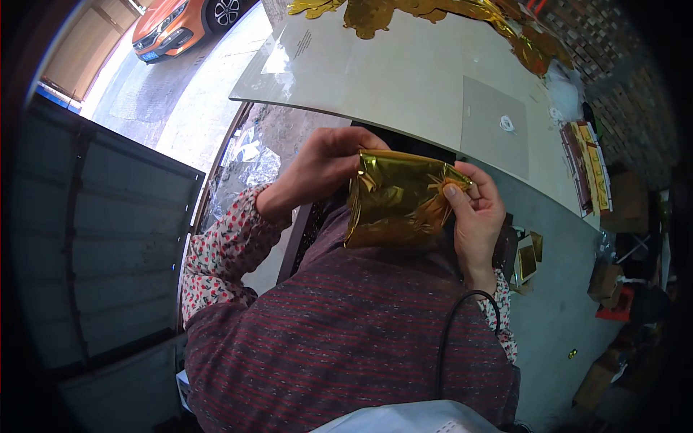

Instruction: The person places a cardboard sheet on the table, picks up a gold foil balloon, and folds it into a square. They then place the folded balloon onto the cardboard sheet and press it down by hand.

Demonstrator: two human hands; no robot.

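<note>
A shiny gold foil sheet (pixel 401 198), creased and roughly rectangular, hangs between my two hands in front of my chest, near the table's front edge. My left hand (pixel 328 162) grips its upper left corner, the fingertips partly hidden behind the foil. At the upper right corner, my right hand (pixel 480 206) pinches the gathered foil with the thumb in front and the fingers behind.
On the pale table (pixel 404 79) lie a heap of gold foil pieces (pixel 368 18), a grey sheet (pixel 494 123) with a white string coil (pixel 507 123), and a clear plastic bag (pixel 563 90). Boxes (pixel 606 281) stand at right. An orange car (pixel 173 29) is outside.
</note>
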